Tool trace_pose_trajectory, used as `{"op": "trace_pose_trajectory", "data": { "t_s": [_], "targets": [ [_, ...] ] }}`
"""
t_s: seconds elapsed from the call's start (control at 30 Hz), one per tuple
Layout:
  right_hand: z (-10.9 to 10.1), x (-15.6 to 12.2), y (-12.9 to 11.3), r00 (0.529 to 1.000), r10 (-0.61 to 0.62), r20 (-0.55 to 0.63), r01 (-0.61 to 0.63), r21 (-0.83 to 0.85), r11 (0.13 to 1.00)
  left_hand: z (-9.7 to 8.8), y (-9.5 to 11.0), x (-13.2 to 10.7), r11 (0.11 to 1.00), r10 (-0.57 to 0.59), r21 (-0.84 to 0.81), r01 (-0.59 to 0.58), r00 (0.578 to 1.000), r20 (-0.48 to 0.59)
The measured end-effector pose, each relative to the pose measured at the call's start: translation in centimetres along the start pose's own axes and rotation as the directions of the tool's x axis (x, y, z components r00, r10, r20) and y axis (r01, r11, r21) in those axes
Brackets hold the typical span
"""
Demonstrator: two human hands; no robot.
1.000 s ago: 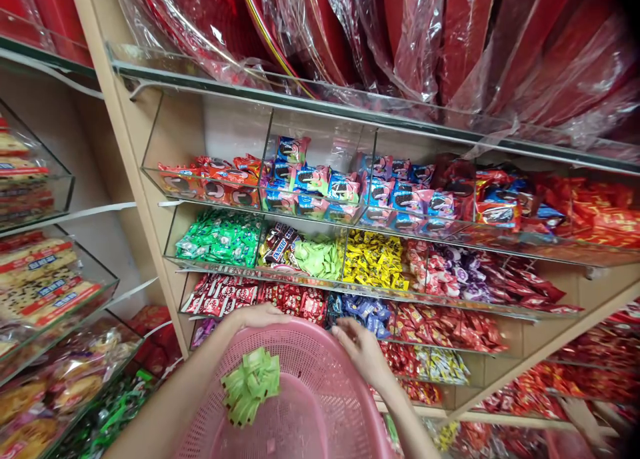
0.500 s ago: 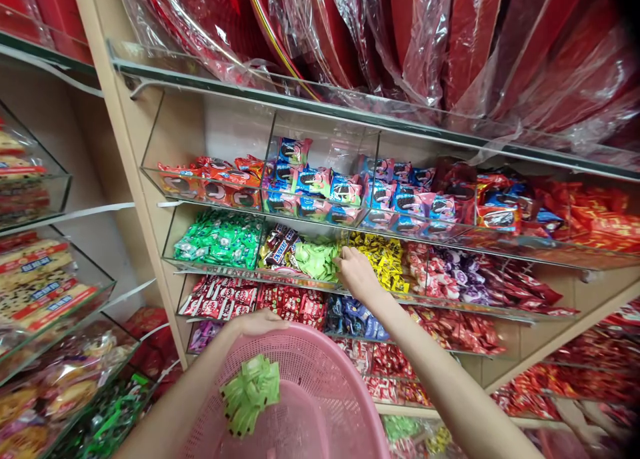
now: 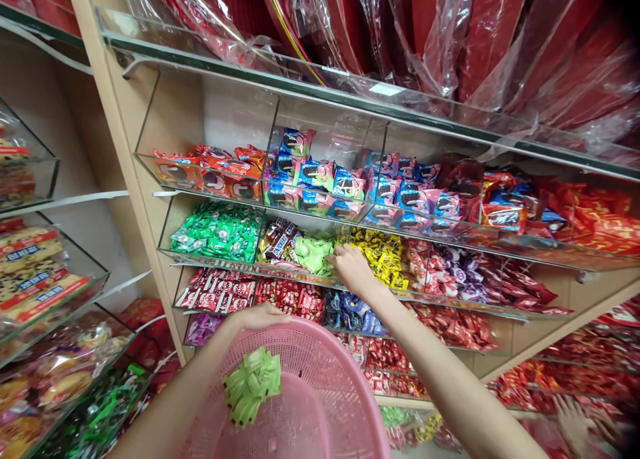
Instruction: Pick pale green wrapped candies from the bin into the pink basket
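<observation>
The person's left hand (image 3: 263, 316) grips the rim of a round pink perforated plastic basket (image 3: 367, 395), where a small pile of light-green wrapped packets (image 3: 253, 384) lies toward the left side. The right hand (image 3: 353, 267) reaches into a glass-fronted shelf compartment, fingers bent at the right edge of a light-green packet heap (image 3: 313, 253); whether they have closed on one cannot be told. Brown-wrapped bars (image 3: 280, 240) lie left of the heap, yellow packets (image 3: 385, 259) right.

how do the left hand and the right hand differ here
The left hand holds the far rim of the pink basket; the right hand is at the shelved light green packets, its grip unclear. The left hand is lower in view, the right hand higher. Both are bare.
</observation>
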State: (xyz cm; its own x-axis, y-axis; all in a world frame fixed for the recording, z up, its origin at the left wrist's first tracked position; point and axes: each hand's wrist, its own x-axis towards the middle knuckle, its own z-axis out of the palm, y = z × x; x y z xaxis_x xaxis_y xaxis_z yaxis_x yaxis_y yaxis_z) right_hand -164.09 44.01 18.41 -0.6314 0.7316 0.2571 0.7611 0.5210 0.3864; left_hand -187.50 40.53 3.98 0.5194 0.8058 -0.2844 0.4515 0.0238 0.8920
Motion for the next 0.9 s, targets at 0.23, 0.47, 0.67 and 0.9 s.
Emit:
{"op": "trace_pose_trajectory", "data": {
  "t_s": [0.23,0.47,0.67,0.9],
  "targets": [
    [-0.3,-0.2,0.1,1.000,-0.019,-0.010,0.020,0.022,1.000,0.2,1.0,-0.5,1.000,0.024,-0.008,-0.024,1.000,-0.020],
    [0.1,0.2,0.1,0.992,-0.128,0.007,0.128,-0.009,0.992,0.0,0.6,-0.1,0.997,0.050,0.057,-0.050,0.999,-0.002],
    [-0.2,0.1,0.6,0.990,-0.141,-0.028,0.143,0.082,0.986,0.0,-0.6,0.7,0.998,0.040,0.041,-0.039,0.999,-0.011],
    [-2.6,-1.7,1.1,0.962,-0.018,-0.272,0.156,0.497,0.854,-0.1,-0.1,0.6,0.995,-0.004,0.099,0.007,1.000,-0.025]
  ]
}}
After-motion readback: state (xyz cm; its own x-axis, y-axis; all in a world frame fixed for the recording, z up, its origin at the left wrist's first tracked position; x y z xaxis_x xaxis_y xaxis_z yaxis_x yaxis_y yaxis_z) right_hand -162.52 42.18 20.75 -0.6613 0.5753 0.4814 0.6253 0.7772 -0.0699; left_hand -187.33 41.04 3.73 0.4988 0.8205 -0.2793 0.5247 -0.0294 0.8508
